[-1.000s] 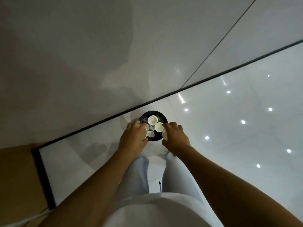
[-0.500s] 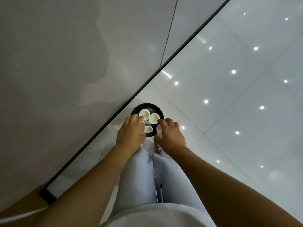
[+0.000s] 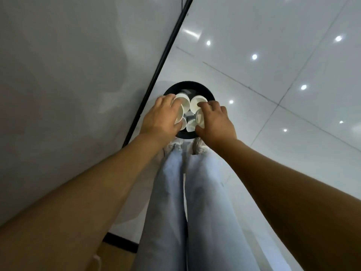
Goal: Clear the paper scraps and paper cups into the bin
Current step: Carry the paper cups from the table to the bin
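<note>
**Cups held over the bin**

White paper cups [image 3: 185,104] cluster above the round black bin [image 3: 207,92], which stands on the glossy tiled floor [image 3: 273,55] just past the person's shoes, at 12 o'clock from the pale jeans [image 3: 168,202]. The left hand [image 3: 161,116] grasps cups at the bin's 9 o'clock side, fingers curled round them. The right hand [image 3: 215,122] grips others at 3 o'clock. A black baseboard [image 3: 156,75] runs along the grey wall [image 3: 68,75] at 10 o'clock.
</note>
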